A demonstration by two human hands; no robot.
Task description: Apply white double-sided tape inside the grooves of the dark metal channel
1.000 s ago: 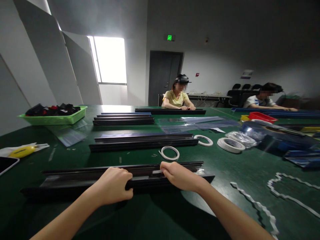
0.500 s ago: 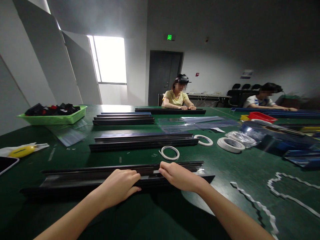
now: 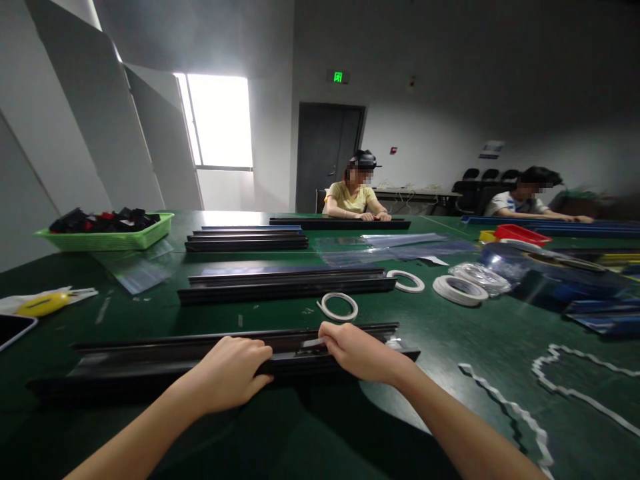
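A long black channel-shaped profile [image 3: 135,383] lies across the table in front of me. My left hand [image 3: 231,372] is wrapped over its near wall around the middle, with the thumb on the near side. Further right, my right hand [image 3: 353,348] pinches the end of a short white strip [image 3: 313,343] over the channel. The strip's other end sits down inside the profile. Clear film shows at the profile's right end. Just beyond the profile lies a small roll of white tape [image 3: 339,307].
Another black profile [image 3: 285,291] and more white tape rolls [image 3: 460,291] lie farther back. At left are a green basket [image 3: 105,239] of black parts and a yellow-handled tool [image 3: 44,304]. Crinkled white strips [image 3: 510,403] lie at right. Two people sit across the table.
The black profile has slid a little to the left together with my left hand. My right hand stays almost in place, and more of the white strip now shows beside its fingers.
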